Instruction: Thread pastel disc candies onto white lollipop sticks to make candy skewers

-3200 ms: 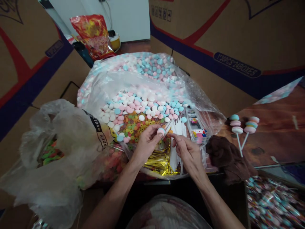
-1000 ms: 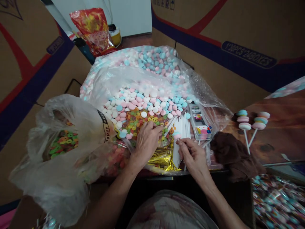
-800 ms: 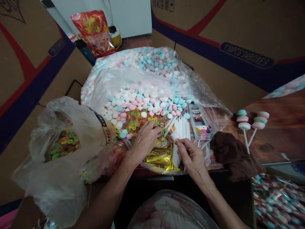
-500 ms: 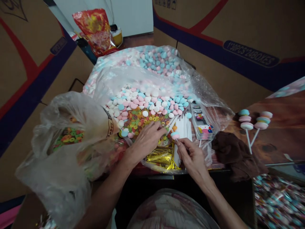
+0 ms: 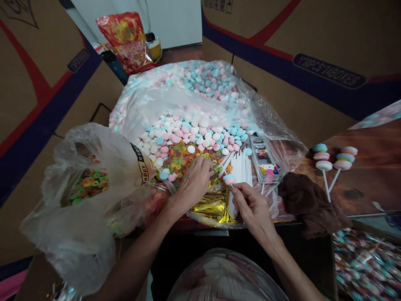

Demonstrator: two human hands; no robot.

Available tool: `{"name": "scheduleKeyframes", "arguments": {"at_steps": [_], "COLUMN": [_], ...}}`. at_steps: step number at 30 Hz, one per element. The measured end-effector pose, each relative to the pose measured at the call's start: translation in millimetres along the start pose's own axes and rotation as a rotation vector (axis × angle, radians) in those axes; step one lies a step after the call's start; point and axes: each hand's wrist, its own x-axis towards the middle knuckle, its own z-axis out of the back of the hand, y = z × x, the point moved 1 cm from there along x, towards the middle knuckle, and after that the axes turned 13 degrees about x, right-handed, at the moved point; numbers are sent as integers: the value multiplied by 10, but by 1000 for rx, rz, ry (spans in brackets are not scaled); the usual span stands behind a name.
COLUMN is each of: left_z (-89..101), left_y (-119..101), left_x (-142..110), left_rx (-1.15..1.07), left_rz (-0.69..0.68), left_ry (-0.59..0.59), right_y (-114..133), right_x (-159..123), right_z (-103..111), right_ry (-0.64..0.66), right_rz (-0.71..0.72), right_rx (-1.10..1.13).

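My right hand (image 5: pixel 255 207) pinches the lower end of a thin white stick between thumb and fingers. On the stick sits a blue-and-pink marshmallow (image 5: pixel 229 179); orange gummy rings (image 5: pixel 229 169) show just above it, whether on the stick or behind it I cannot tell. My left hand (image 5: pixel 196 179) reaches into a heap of coloured gummy rings (image 5: pixel 177 161), fingers curled down and drawn together. What its fingertips hold, if anything, is hidden. Loose pink, white and blue marshmallows (image 5: pixel 205 136) lie beyond the rings. White sticks (image 5: pixel 242 165) and gold twist ties (image 5: pixel 213 205) lie close by.
Two finished marshmallow skewers (image 5: pixel 322 156) stand at the right beside a brown cloth (image 5: pixel 307 205). A clear plastic bag (image 5: pixel 84 225) with gummy rings is at left. Large cardboard boxes (image 5: pixel 297 54) flank the table. A red snack bag (image 5: pixel 125 42) stands behind. Wrapped sweets (image 5: pixel 366 267) fill the lower right.
My left hand has drawn slightly back and left over the gummy rings, its fingers closer together. My right hand keeps the stick almost in place.
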Motion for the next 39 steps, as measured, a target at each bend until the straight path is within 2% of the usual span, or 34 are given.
{"name": "scheduleKeyframes", "arguments": {"at_steps": [3,7,9,13,17,22,25,29,33,35,38,39], "left_z": [71,131,134,116,95,69,33,-15,19,64,146,164], "left_y": [83,96,68,25,40,78,64,-21,-105,-71,65,107], "left_x": [8,16,16,10,-4,-39,-73,-120,-72,20,209,273], "left_rx": [-530,-1209,-1400,-1513,-1490,-1280,-1297,-1389,-1251,-1072,-589,-416], "left_rz": [210,477,541,538,507,453,458,543,424,390,371,342], "left_ry": [-36,31,54,92,123,167,228,304,322,185,-210,-288], "right_y": [82,151,151,152,196,213,206,202,186,162,109,88], "right_x": [-21,-45,-48,-34,-8,32,39,29,45,72,112,121], "right_z": [-41,-86,-100,-118,-110,-80,-99,-169,-205,-182,-118,-99], "right_ry": [32,78,111,141,142,138,142,76,-18,-82,-141,-146], "right_rz": [8,34,42,61,82,108,144,190,236,239,238,230], "right_rx": [36,59,53,9,-47,-83,-77,-39,2,14,14,17]}}
